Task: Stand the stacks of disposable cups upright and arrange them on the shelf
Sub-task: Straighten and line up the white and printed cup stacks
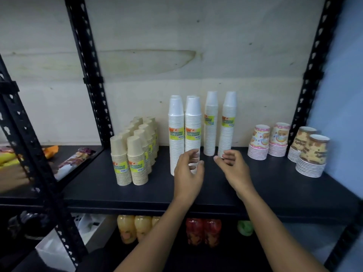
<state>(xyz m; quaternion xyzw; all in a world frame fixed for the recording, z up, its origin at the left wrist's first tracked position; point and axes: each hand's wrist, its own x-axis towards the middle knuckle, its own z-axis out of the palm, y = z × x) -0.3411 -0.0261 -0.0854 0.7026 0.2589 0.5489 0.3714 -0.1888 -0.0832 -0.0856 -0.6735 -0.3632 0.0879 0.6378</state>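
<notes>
Four tall white cup stacks with yellow labels stand upright mid-shelf. My left hand (pixel 188 169) curls its fingers and thumb round the base of the front right white stack (pixel 192 124), which stands beside another white stack (pixel 176 124). My right hand (pixel 232 165) pinches the base of the rightmost white stack (pixel 227 122), which leans slightly. A fourth white stack (pixel 210 122) stands free between them. Several short beige cup stacks (pixel 135 158) stand in two rows to the left.
The black shelf board (pixel 275 189) carries patterned cup stacks, pink (pixel 259 142) and brown (pixel 312 156), at the right. Black perforated uprights (pixel 88 71) frame the bay. Bottled drinks (pixel 135 228) sit on the shelf below. Snack packets (pixel 74 158) lie in the left bay.
</notes>
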